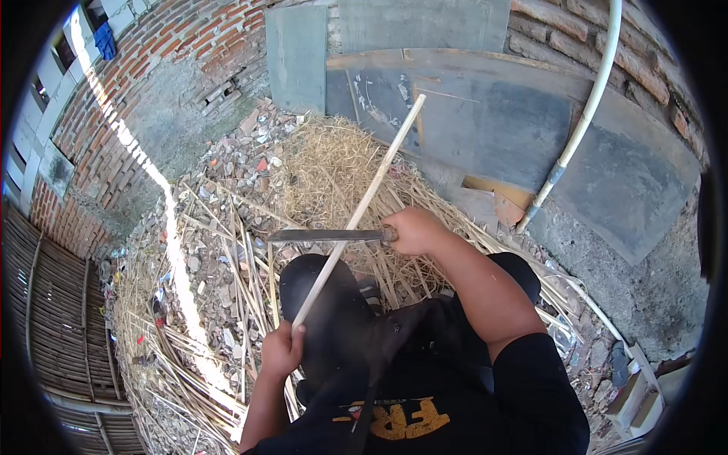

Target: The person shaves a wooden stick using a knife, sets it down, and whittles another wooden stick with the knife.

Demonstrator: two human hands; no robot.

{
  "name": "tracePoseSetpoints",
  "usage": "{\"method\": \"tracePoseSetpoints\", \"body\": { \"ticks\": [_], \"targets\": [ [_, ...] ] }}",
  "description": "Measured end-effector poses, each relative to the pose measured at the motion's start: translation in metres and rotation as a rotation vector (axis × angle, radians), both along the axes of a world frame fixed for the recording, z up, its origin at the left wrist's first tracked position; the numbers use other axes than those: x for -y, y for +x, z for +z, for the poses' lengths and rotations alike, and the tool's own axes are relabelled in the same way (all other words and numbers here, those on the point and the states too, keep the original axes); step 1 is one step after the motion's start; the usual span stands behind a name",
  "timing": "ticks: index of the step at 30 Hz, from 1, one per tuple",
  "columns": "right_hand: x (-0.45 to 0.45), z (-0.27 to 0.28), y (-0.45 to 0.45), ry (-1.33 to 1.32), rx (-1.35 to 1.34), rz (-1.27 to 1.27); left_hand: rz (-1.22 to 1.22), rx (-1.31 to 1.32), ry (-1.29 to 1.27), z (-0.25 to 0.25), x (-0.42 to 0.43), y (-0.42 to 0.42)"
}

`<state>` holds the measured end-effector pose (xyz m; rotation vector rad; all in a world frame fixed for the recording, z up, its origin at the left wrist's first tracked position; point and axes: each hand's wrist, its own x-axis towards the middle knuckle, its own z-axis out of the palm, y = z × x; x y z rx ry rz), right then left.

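Left hand [281,349]: closed around the lower end of 1 pale stick [383,173], thumb laid along the wood. Right hand [413,230]: closed in a fist around the handle of 1 knife [318,236]. Neither hand is open.

The stick slants up and away from the left hand, its far end raised towards the wall boards. The knife blade points to the person's left and crosses the stick between its 2 ends, nearer the left hand than the far tip. Whether the edge bites into the wood cannot be told. Below the crossing, the stick passes over the person's left knee [315,284]; contact there cannot be confirmed.

Ground beyond the knees: 1 heap of shavings [322,163], with rubble [243,140] beside it. Long wood strips [244,284] lie loose on the left and also under and beyond the right forearm.

Surroundings: grey boards [493,114] stand against the wall ahead; 1 pale pole [582,129] leans in front of them. A brick wall [189,38] and a slatted screen [57,303] are on the left.
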<state>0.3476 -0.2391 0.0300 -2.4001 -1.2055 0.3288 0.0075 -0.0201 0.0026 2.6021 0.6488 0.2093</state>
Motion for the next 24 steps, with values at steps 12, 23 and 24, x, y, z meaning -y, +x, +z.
{"method": "tracePoseSetpoints", "body": {
  "ticks": [12,23,24],
  "targets": [
    [0.008,-0.014,0.023,0.062,-0.147,-0.163,-0.002,0.022,0.038,0.001,0.003,0.000],
    [0.009,-0.018,0.026,0.048,-0.049,-0.171,0.028,-0.029,0.122,0.012,0.012,-0.005],
    [0.010,-0.020,0.028,0.048,-0.041,-0.156,0.036,-0.037,0.133,0.013,0.013,-0.005]
  ]
}}
